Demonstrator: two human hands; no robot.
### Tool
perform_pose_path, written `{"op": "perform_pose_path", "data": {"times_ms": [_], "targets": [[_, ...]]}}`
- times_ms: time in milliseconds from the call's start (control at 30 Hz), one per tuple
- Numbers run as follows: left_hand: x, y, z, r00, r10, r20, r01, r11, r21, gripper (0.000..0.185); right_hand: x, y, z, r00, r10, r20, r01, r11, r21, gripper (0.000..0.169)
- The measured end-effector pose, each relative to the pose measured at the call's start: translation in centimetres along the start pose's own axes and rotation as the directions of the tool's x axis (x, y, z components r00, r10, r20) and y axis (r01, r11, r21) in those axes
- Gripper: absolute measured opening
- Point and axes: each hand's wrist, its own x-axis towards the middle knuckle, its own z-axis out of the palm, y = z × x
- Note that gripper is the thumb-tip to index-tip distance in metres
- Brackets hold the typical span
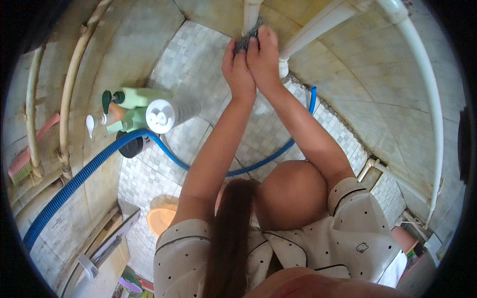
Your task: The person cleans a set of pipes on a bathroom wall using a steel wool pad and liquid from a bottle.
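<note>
Both hands are together at the top of the view, in front of a thin white pipe (252, 13) by the tiled wall. A dark grey scouring pad (242, 44) is pressed between my fingers at the lower part of this pipe. Around the pad's left side curl the fingers of my left hand (239, 76). My right hand (264, 61) grips it from the right, with its wrist close to the left one. Much of the pad is hidden by the fingers. Close on the right, a thicker white pipe (316, 28) slants down to the floor.
Several bottles, among them a white one (160, 116) and a green pump bottle (139, 97), stand at left. A blue corrugated hose (78, 182) loops across the tiled floor (186, 143). A pink brush (22, 164) sits behind wall pipes. An orange basin (161, 219) lies lower left.
</note>
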Motion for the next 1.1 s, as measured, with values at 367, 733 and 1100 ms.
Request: {"op": "perform_pose_path", "data": {"times_ms": [367, 733, 1100], "targets": [[0.7, -6.5, -6.1, 0.995, -0.099, 0.018, 0.088, 0.940, 0.329, 0.018, -5.2, 2.6, -0.4, 0.944, 0.139, 0.298, -0.009, 0.917, -0.399, 0.049], [2.8, -7.9, -4.7, 0.999, 0.018, 0.043, -0.030, 0.948, 0.315, 0.016, -2.8, 3.4, 0.2, 0.849, 0.346, 0.400, -0.184, 0.903, -0.389, 0.036], [2.0, -4.5, -2.1, 0.983, 0.166, -0.078, -0.139, 0.952, 0.273, 0.019, -3.8, 2.2, -0.4, 0.990, 0.100, 0.100, -0.085, 0.986, -0.141, 0.045]]}}
